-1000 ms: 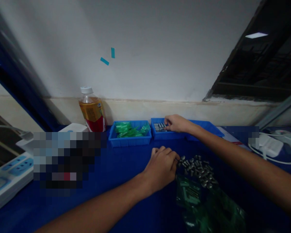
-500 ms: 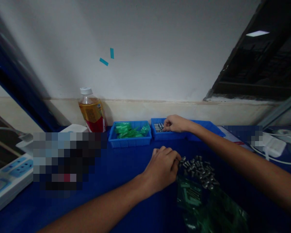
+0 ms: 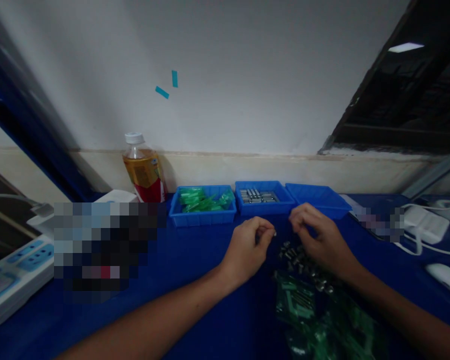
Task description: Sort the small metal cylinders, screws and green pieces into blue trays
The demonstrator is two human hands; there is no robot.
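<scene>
My left hand (image 3: 247,250) is closed in a pinch above the blue table, with the bright tip of a small screw showing at its fingertips. Facing it, my right hand (image 3: 320,242) has its fingers pressed together; whatever they hold is hidden. Below and partly behind the right hand lies a loose pile of short metal screws (image 3: 294,256). Beyond both hands, a blue bin (image 3: 264,208) contains several silvery metal rods (image 3: 257,195). Nearer me are green-tinted plastic bags (image 3: 298,300) with slim parts inside.
A blue bin (image 3: 202,219) of green plastic packets (image 3: 197,200) stands left of the rods. Another blue bin (image 3: 318,197) is tilted at the right. A drink bottle (image 3: 144,172) and power strip (image 3: 26,262) are at left; a white adapter (image 3: 427,222) and cables lie right.
My right hand has left the bin of metal rods and come back toward me, over the screw pile. The left hand has lifted slightly off the screws with a small one pinched.
</scene>
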